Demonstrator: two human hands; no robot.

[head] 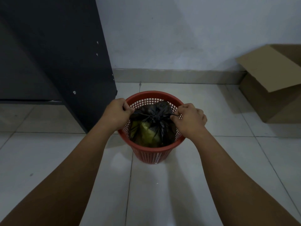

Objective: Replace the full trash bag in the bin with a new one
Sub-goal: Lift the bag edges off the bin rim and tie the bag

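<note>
Left hand: my left hand (pixel 116 112) is over the left edge of the bin, knuckles up, its fingers (pixel 128 108) clenched around one twisted black tail of the bag.
Right hand: my right hand (pixel 189 119) is over the right edge of the bin, its fingers (pixel 176 117) pinching the other twisted tail.
Tails: the left tail (pixel 140 113) and the right tail (pixel 172 115) run outward from the middle, stretched in a nearly straight line between my two hands.
Knot: the knot (pixel 154 117) is at the centre of the bag's gathered top, between my hands.
Trash bag: the black trash bag (pixel 162 128) sits inside the bin, bulging and filling most of it; something yellowish green (pixel 146 131) shows through the thin plastic on the near side.
Bin: the red lattice-walled bin (pixel 151 154) stands upright on the floor right in front of me, its rim uncovered all round.
Floor: pale tiled floor (pixel 162 185) with dark grout lines.
Cabinet: a dark cabinet (pixel 65 62) stands to the left, its corner near the bin but apart from it.
Box: a cardboard box (pixel 273 98) with a raised flap sits at the right, against the wall (pixel 179 38), well apart from the bin.
Arms: both my forearms are bare and reach forward from the bottom corners.
</note>
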